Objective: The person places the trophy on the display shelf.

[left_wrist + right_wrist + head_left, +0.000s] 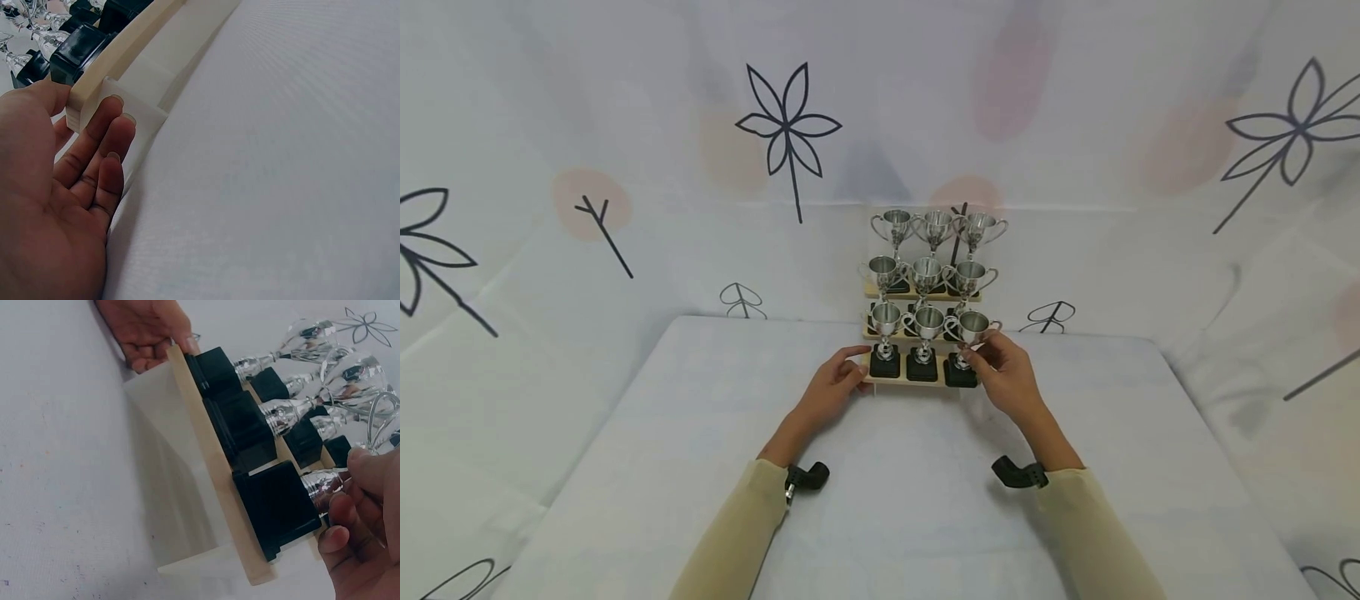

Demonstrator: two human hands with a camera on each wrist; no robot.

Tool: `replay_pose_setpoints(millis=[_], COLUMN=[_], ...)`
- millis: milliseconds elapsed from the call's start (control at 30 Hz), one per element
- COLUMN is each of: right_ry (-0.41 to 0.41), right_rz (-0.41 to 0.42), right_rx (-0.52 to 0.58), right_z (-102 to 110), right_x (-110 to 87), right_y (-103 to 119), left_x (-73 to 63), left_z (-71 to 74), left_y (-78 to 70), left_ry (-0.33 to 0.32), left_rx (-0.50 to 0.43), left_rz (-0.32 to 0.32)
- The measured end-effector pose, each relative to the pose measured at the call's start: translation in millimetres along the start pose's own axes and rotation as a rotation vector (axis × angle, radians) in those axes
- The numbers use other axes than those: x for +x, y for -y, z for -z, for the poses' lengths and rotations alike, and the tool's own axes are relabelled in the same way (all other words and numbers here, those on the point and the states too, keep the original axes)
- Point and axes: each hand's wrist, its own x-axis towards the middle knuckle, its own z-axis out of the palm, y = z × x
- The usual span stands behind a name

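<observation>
A tiered wooden rack [902, 382] with white supports holds rows of silver trophy cups on black bases. My left hand [833, 387] grips the left end of its lowest shelf. In the left wrist view, the thumb lies at the end of the wooden board [134, 44], and curled fingers sit beside the white support [147, 81] underneath. My right hand [1009, 375] pinches the front-right trophy [972, 325] around its silver stem. In the right wrist view, that trophy's black base [281, 506] stands at the right end of the shelf, fingertips close above it.
Front-left trophy [885, 321] and front-middle trophy [928, 323] stand in the same row, with two more rows rising behind. The rack is near the back of a white-covered table [880, 500]. A patterned cloth [880, 100] hangs behind it.
</observation>
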Motion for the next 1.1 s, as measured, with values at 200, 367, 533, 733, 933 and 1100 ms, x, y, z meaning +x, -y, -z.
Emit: replay_pose_setpoints(millis=[200, 367, 533, 733, 933, 1100], right_ry=[-0.006, -0.002, -0.003, 0.003, 0.009, 0.007], right_rz=[0.005, 0.031, 0.020, 0.026, 0.048, 0.047], right_rx=[0.011, 0.023, 0.062, 0.096, 0.139, 0.135], right_z=[0.9, 4.7, 4.8, 5.9, 13.8, 22.9], right_x=[-2.5, -6.7, -6.9, -4.9, -7.0, -10.7], right_y=[22.6, 38.5, 31.6, 0.8, -11.9, -16.0], left_x=[-0.1, -0.9, -0.8, -0.5, -0.8, -0.9], left_z=[-0.1, 0.2, 0.1, -0.4, -0.2, 0.2], left_y=[-1.1, 0.6, -0.4, 0.0, 0.6, 0.3], left_ry=[-0.003, -0.003, 0.001, -0.007, -0.007, -0.005], left_rx=[-0.003, -0.004, -0.016, -0.014, -0.011, -0.010], left_rz=[-0.004, 0.004, -0.007, 0.005, 0.011, 0.001])
